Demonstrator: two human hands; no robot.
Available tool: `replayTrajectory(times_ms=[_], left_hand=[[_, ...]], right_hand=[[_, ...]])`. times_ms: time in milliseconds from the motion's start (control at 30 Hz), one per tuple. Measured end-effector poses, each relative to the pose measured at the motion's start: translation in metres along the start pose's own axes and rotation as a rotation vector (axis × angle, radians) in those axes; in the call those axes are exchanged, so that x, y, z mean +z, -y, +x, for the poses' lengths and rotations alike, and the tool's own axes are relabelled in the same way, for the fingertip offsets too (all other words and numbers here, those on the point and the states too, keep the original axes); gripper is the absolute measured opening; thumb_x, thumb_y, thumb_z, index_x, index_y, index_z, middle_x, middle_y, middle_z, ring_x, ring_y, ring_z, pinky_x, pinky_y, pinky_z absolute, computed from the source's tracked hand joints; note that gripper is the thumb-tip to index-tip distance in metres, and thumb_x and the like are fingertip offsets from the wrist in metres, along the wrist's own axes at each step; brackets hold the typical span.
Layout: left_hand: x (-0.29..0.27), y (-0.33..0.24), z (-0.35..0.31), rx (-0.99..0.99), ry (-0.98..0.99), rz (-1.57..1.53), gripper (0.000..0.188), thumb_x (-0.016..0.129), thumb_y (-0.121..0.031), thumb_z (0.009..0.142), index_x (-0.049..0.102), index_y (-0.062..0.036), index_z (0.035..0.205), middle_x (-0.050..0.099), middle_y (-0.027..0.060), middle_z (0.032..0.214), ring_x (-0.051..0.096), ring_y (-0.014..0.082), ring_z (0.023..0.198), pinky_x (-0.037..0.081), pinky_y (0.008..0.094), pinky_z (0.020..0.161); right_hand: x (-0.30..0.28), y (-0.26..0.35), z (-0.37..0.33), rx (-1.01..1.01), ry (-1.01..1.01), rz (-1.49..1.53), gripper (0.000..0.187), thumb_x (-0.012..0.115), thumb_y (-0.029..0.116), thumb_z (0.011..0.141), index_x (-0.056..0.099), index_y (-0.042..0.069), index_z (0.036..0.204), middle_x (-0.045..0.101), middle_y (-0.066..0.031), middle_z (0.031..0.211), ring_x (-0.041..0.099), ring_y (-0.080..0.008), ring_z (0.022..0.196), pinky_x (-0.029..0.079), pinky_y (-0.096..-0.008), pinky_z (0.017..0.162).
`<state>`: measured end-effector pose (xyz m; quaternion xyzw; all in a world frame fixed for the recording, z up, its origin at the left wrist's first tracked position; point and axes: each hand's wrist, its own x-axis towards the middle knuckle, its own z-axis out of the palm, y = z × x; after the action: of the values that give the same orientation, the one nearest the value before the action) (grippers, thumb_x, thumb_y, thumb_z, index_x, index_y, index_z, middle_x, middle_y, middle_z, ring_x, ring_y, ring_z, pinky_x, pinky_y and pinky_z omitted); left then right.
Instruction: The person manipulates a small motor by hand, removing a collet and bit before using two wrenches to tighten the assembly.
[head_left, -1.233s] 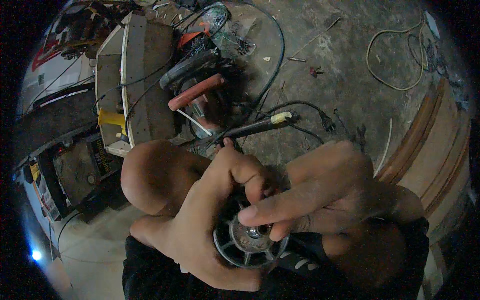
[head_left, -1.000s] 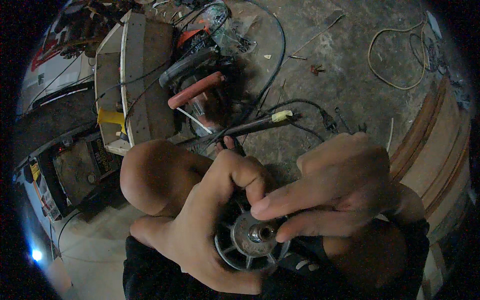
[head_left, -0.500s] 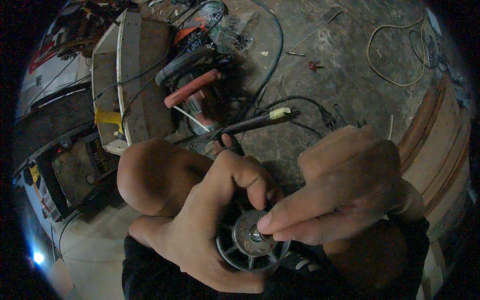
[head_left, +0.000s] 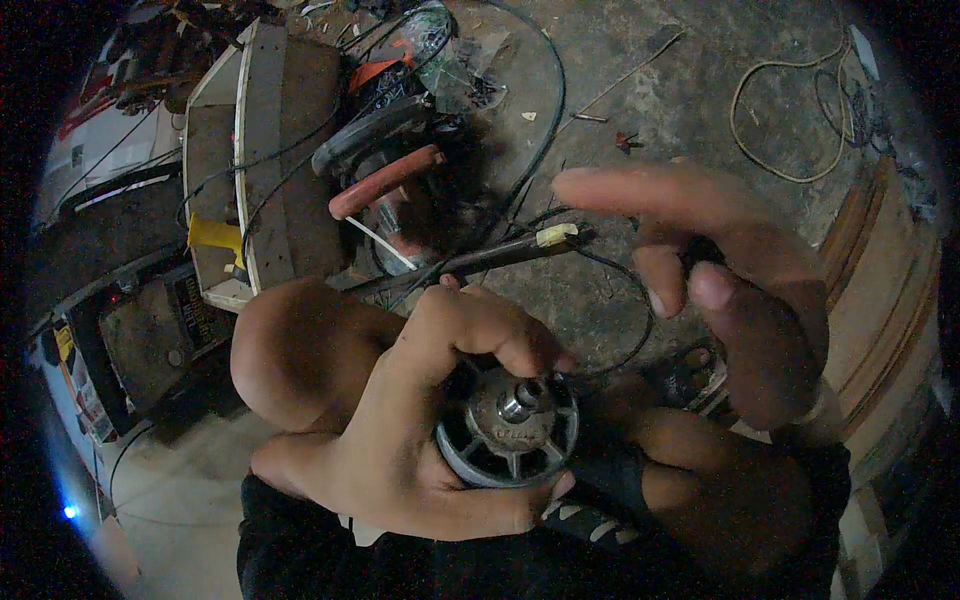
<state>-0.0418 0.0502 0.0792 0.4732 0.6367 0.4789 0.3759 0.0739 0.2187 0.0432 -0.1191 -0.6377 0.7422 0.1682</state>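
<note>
In front of my lap, my left hand (head_left: 400,430) is wrapped round a round grey metal tool head (head_left: 512,468) with spokes and gaps around its hub. A short shiny shaft (head_left: 520,400) stands up from its centre, facing me. Up and to the right, my right hand (head_left: 750,290) is apart from the tool head. Its index finger stretches out to the left, while the thumb and other fingers close around a small dark piece (head_left: 703,250) too shaded to name.
Ahead on the concrete floor lies a power saw (head_left: 385,180) with a red handle. Left of it stands a wooden box frame (head_left: 290,150) beside a dark boxy machine (head_left: 155,340). A taped dark bar (head_left: 520,255), cables, a rope loop (head_left: 735,120) and curved wooden boards (head_left: 860,300) lie around.
My right hand has lifted off the shaft and moved up and right, leaving the shaft's top uncovered. My left hand and the tool head have shifted slightly upward.
</note>
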Motion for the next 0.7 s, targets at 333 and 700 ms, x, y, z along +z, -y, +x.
replayTrajectory(times_ms=[333,700], left_hand=[[-0.006,0.006,-0.007,-0.135,0.039,-0.111,0.072,0.089,-0.032,0.050,0.043,-0.0025,0.097,0.048,0.0113,0.095,0.053,0.0216,0.091,0.042,0.0328,0.080],[-0.010,-0.016,0.004,-0.106,-0.066,0.265,0.051,0.084,-0.018,0.059,0.052,-0.0035,0.097,0.057,0.0045,0.087,0.055,0.0119,0.079,0.041,0.0228,0.071]], right_hand=[[0.003,-0.026,0.005,-0.409,0.072,-0.153,0.040,0.060,0.018,0.079,0.060,-0.008,0.109,0.064,-0.0143,0.084,0.062,-0.0193,0.078,0.048,-0.0290,0.072],[0.023,-0.024,-0.009,-0.415,0.025,-0.024,0.034,0.075,0.011,0.071,0.064,-0.004,0.100,0.068,-0.0091,0.071,0.065,-0.0191,0.063,0.050,-0.0267,0.057]])
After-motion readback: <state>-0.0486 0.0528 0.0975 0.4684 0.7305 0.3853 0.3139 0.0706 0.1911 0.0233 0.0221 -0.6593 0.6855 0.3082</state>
